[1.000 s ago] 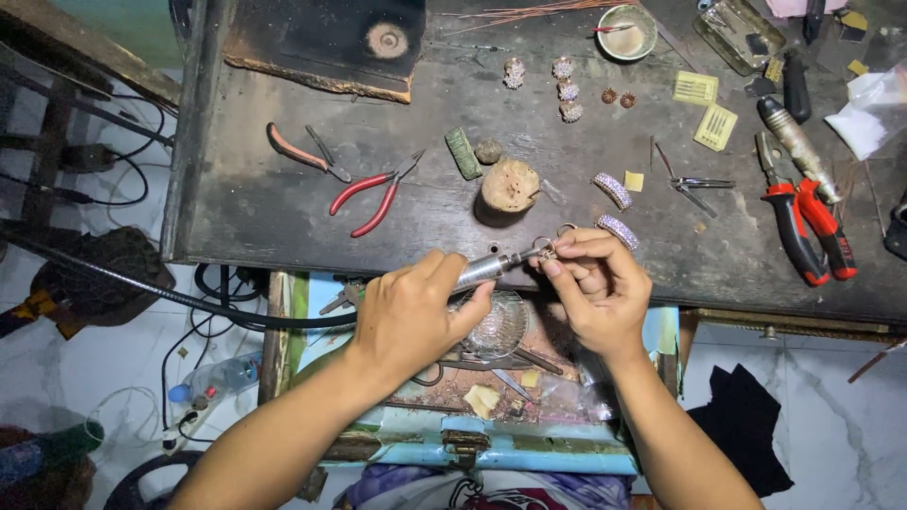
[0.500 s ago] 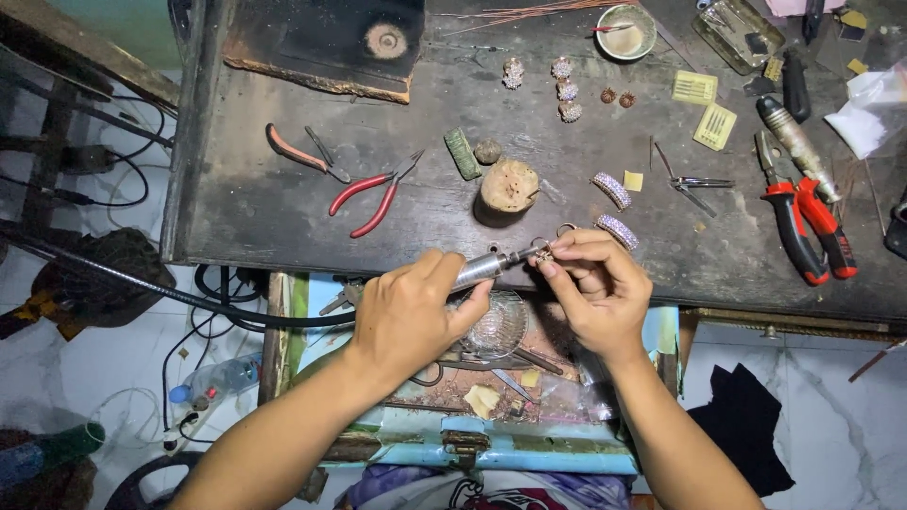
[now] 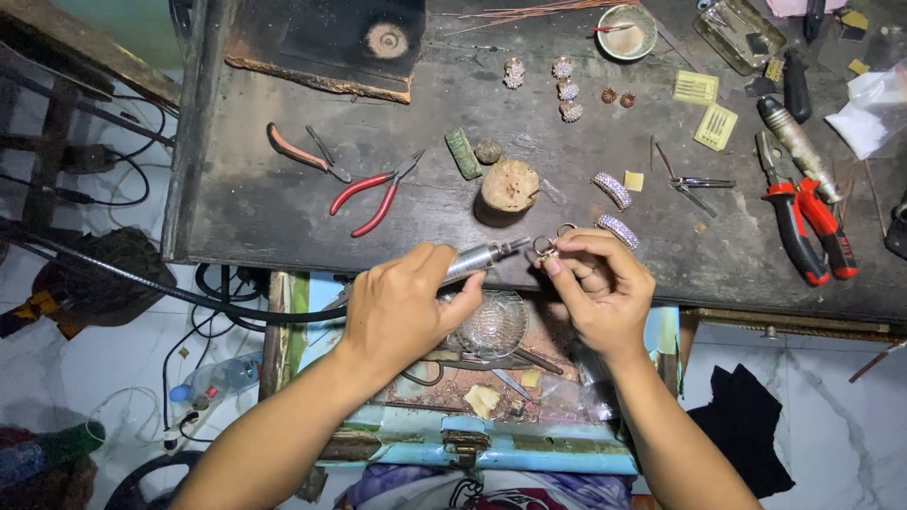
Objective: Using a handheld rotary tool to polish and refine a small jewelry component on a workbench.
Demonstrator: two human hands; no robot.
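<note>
My left hand (image 3: 404, 307) grips a metal rotary handpiece (image 3: 484, 257) fed by a black flexible shaft (image 3: 142, 283); its tip points right at a small ring (image 3: 546, 247). My right hand (image 3: 600, 293) pinches that ring between thumb and fingertips, just above the front edge of the dark workbench (image 3: 283, 217). Two stone-set ring bands (image 3: 614, 191) lie on the bench just beyond my right hand. A small glass dish (image 3: 496, 326) sits under my hands in an open drawer.
Red-handled pliers (image 3: 373, 194), orange-handled pliers (image 3: 302, 153), a round wooden block (image 3: 510, 184), tweezers (image 3: 694, 184) and big red pliers (image 3: 812, 222) lie on the bench. A small bowl (image 3: 626, 33) and jewelled beads (image 3: 567, 93) sit at the back. Cables hang left.
Both hands hold nearly still; the handpiece tip stays against the ring, with only slight shifts of the fingers.
</note>
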